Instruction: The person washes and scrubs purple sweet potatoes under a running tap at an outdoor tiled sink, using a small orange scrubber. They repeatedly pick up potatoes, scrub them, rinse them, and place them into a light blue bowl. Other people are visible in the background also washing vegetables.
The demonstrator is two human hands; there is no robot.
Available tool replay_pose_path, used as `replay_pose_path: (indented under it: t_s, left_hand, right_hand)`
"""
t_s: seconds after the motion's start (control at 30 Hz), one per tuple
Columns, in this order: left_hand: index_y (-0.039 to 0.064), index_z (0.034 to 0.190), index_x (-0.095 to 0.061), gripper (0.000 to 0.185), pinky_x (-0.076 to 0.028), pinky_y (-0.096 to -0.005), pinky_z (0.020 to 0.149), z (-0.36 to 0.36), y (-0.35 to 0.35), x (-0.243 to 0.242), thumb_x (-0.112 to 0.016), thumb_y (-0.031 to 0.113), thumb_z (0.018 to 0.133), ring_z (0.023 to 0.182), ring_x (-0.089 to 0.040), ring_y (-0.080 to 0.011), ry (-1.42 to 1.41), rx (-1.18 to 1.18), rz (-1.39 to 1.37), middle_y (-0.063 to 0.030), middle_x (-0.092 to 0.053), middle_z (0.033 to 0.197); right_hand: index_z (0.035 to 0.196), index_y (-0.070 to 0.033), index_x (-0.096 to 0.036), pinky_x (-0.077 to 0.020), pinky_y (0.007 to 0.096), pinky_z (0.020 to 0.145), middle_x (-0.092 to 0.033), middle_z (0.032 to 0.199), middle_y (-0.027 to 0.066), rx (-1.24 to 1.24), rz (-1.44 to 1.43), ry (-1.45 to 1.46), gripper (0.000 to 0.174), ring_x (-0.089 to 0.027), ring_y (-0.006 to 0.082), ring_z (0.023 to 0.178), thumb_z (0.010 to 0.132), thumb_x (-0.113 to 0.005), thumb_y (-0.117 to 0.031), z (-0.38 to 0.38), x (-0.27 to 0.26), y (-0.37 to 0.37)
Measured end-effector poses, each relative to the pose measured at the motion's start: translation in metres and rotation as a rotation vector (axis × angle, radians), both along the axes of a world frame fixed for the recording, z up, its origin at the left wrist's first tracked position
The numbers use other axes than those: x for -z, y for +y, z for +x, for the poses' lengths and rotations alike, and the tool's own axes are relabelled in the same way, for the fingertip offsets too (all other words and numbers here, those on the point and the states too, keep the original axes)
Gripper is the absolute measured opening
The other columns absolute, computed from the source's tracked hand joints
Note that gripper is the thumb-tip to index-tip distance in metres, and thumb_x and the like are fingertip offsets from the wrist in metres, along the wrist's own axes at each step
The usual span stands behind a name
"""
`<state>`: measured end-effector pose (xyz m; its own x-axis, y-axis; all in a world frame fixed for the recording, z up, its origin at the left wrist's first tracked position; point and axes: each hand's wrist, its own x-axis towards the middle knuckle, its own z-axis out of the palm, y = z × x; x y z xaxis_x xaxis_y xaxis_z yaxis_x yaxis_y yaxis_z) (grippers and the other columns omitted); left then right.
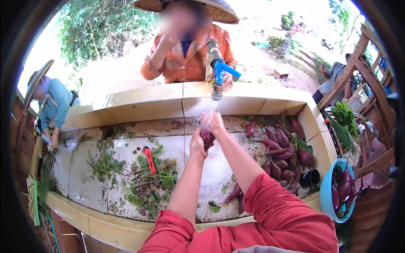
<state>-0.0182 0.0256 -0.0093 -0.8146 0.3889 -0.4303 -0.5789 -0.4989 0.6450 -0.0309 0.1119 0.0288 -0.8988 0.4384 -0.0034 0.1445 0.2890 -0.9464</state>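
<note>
Water runs from a tap with a blue handle (219, 71) onto my two hands. My left hand (198, 146) grips a purple root vegetable (207, 138) from its left side. Wet and under the stream, my right hand (213, 122) lies on the upper end of the same root; the water partly hides its fingers. To the right of my hands, a pile of purple roots (281, 155) rests in the tiled trough. A red utility knife (149, 160) lies among green leaf scraps (158, 180) to the left.
The tiled trough's rim (152, 98) surrounds the work area. A black cup (310, 178) is at the right, beside a light blue basin (326, 193) of purple roots. One person (186, 66) stands across the trough; another (57, 98) rinses greens at far left. More people are at the right.
</note>
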Motion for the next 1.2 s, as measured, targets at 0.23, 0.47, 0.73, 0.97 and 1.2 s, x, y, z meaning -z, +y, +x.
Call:
replay_pose_path:
  t_s: [0.23,0.47,0.73,0.97,1.2]
  left_hand:
    - [0.006,0.101,-0.055,0.028,-0.051,-0.0381,0.070,0.008,0.002,0.011,-0.042,0.028,0.088,0.081,-0.060,-0.0247,-0.147,-0.194,0.518,-0.0092,-0.061,0.092]
    - [0.008,0.105,-0.051,0.036,-0.051,-0.0356,0.058,0.001,-0.002,-0.009,-0.042,0.037,0.086,0.075,-0.059,-0.0266,-0.211,0.238,0.271,-0.0119,-0.060,0.090]
    - [0.005,0.109,-0.049,0.053,-0.053,-0.0369,0.055,0.012,0.002,-0.033,-0.033,0.051,0.089,0.073,-0.062,-0.0252,0.011,0.303,-0.106,-0.0129,-0.061,0.092]
    - [0.008,0.097,-0.052,0.058,-0.040,-0.0303,0.037,0.012,0.001,-0.020,-0.025,0.058,0.088,0.044,-0.050,-0.0192,0.043,0.211,0.074,-0.0084,-0.055,0.065]
    - [0.012,0.094,-0.052,0.037,-0.035,-0.0294,0.034,0.007,-0.003,-0.018,-0.036,0.046,0.089,0.044,-0.050,-0.0172,-0.038,0.157,0.303,-0.0036,-0.055,0.064]
  right_hand:
    - [0.090,-0.004,-0.058,-0.0438,0.0364,0.084,-0.059,0.102,0.0136,0.090,0.827,0.596,0.016,-0.055,0.0331,0.095,0.075,-0.055,-0.002,0.056,0.023,-0.038]
    - [0.098,-0.002,-0.055,-0.0482,0.0280,0.061,-0.058,0.079,0.0065,-0.134,-0.670,0.122,0.021,-0.058,0.0154,0.071,0.078,-0.055,-0.011,0.019,0.001,0.025]
    - [0.094,-0.001,-0.054,-0.0490,0.0319,0.064,-0.059,0.076,0.0078,-0.089,0.318,0.235,0.020,-0.060,0.0194,0.073,0.079,-0.054,-0.014,0.015,0.001,0.024]
    - [0.099,-0.001,-0.056,-0.0502,0.0334,0.069,-0.061,0.085,0.0128,-0.184,-0.884,0.243,0.020,-0.061,0.0225,0.073,0.084,-0.051,-0.013,0.009,-0.027,0.023]
    - [0.101,-0.011,-0.063,-0.0411,0.0396,0.089,-0.056,0.105,0.0218,-0.065,0.486,0.277,0.030,-0.053,0.0350,0.101,0.072,-0.058,-0.012,0.047,-0.031,-0.011]
